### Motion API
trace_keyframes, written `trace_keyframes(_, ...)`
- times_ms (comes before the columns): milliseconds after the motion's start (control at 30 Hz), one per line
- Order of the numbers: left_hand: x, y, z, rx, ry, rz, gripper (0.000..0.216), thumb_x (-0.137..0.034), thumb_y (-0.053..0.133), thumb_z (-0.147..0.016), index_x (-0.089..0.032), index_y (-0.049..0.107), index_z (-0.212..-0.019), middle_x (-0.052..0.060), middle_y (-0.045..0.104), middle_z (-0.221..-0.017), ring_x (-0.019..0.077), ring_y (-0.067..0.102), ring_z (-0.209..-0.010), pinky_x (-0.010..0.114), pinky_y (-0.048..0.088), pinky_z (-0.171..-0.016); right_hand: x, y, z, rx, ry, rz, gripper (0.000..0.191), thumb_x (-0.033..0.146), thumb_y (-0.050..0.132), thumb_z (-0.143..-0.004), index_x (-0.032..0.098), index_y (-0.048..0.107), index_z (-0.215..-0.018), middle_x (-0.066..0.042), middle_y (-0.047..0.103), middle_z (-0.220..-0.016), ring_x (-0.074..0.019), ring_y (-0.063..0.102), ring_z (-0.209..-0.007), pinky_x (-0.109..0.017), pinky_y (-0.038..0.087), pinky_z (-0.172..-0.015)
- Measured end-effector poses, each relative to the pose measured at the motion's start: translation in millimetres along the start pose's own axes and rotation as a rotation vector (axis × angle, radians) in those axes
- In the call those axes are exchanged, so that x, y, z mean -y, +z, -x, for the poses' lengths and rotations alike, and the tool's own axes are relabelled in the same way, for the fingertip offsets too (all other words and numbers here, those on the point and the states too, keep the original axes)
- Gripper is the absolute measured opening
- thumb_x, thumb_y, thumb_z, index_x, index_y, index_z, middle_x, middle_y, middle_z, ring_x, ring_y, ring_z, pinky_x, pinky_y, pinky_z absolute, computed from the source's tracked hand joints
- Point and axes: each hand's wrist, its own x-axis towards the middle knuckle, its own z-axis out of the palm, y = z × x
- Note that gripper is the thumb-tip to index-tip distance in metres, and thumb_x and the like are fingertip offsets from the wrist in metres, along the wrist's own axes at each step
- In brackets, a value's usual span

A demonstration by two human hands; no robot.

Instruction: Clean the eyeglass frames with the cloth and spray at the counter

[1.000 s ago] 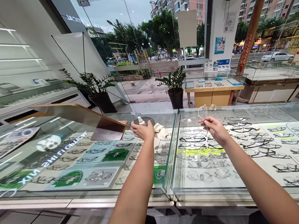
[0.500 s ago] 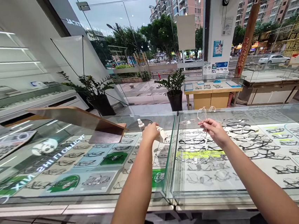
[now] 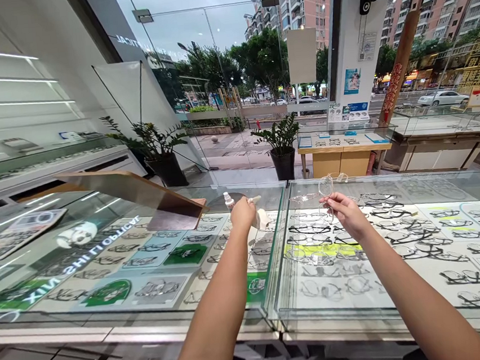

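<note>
A pair of spectacles point(image 3: 325, 187) with a thin, pale frame and clear rounded lenses is pinched by the right hand point(image 3: 343, 211), raised above the right glass counter point(image 3: 384, 310). The left hand point(image 3: 242, 214) has its fingers drawn together on a cream cloth point(image 3: 262, 219), just beside a small white bottle point(image 3: 229, 202) whose label is too small to read. Rows of eyeglass frames point(image 3: 464, 276) lie beneath the glass. On the left counter point(image 3: 131, 333), beside a panda picture point(image 3: 77, 234), white lettering point(image 3: 102, 247), partly reversed, seems to read "XIN SHI LI OPTICAL"; a wood-edged panel point(image 3: 140, 198) tilts there. Beyond stand two potted plants point(image 3: 281, 139), a wooden display table point(image 3: 332, 162) and glass doors point(image 3: 218, 40) facing a street with trees and pink apartment blocks.
</note>
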Motion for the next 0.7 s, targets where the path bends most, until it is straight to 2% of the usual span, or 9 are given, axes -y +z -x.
trace_keyframes(100, -9.8, -8.3, 3.5, -0.123, 0.02, 0.175, 0.021, -0.032, 0.05, -0.093, -0.02, 0.059, -0.108, 0.02, 0.071, -0.105, 0.0385, 0.067, -0.111, 0.048, 0.051, -0.093, 0.8, 1.1, 0.6, 0.006, -0.003, -0.008, 0.037, 0.051, 0.091, -0.065, 0.025, 0.07, -0.081, -0.004, 0.077, -0.101, -0.02, 0.062, -0.093, -0.035, 0.044, -0.083)
trace_keyframes(167, -18.0, -14.6, 5.6, -0.178, 0.026, 0.304, 0.019, -0.035, 0.047, -0.095, -0.022, 0.056, -0.106, 0.015, 0.069, -0.1, 0.0354, 0.067, -0.108, 0.046, 0.051, -0.093, 1.9, 3.0, 1.6, 0.017, -0.01, -0.021, 0.036, 0.052, 0.091, -0.066, 0.025, 0.071, -0.08, -0.004, 0.077, -0.101, -0.0201, 0.062, -0.094, -0.036, 0.044, -0.083)
trace_keyframes(267, -33.1, -20.4, 11.3, -0.151, 0.064, 0.51, 0.017, -0.038, 0.045, -0.095, -0.024, 0.053, -0.1, 0.006, 0.066, -0.09, 0.0267, 0.067, -0.095, 0.039, 0.055, -0.085, 3.6, 7.0, 3.5, 0.02, -0.008, -0.079, 0.035, 0.052, 0.092, -0.065, 0.025, 0.074, -0.08, -0.003, 0.078, -0.1, -0.0195, 0.063, -0.093, -0.035, 0.045, -0.084)
trace_keyframes(400, -55.3, -19.1, 29.6, 0.022, 0.157, 0.755, 0.021, -0.04, 0.045, -0.094, -0.022, 0.053, -0.101, 0.002, 0.067, -0.09, 0.0181, 0.066, -0.081, 0.03, 0.057, -0.072, 4.1, 10.9, 5.1, -0.012, 0.018, -0.206, 0.037, 0.05, 0.096, -0.06, 0.026, 0.073, -0.075, -0.001, 0.079, -0.099, -0.0175, 0.064, -0.091, -0.033, 0.047, -0.085)
trace_keyframes(567, -74.8, -14.4, 65.2, 0.416, 0.188, 1.278, 0.032, -0.041, 0.068, -0.086, -0.022, 0.058, -0.109, 0.002, 0.07, -0.096, 0.0169, 0.066, -0.081, 0.029, 0.056, -0.07, 4.8, 12.1, 6.1, -0.045, 0.019, -0.317, 0.037, 0.046, 0.098, -0.058, 0.027, 0.071, -0.076, -0.001, 0.08, -0.105, -0.0202, 0.07, -0.102, -0.035, 0.052, -0.094)
trace_keyframes(700, -82.8, -12.7, 88.3, 0.603, 0.169, 1.357, 0.036, -0.038, 0.072, -0.084, -0.024, 0.062, -0.115, 0.001, 0.071, -0.094, 0.0155, 0.065, -0.076, 0.027, 0.054, -0.067, 7.5, 14.6, 9.3, -0.016, 0.011, -0.354, 0.034, 0.041, 0.097, -0.06, 0.026, 0.07, -0.076, -0.003, 0.08, -0.117, -0.0218, 0.069, -0.114, -0.035, 0.052, -0.099)
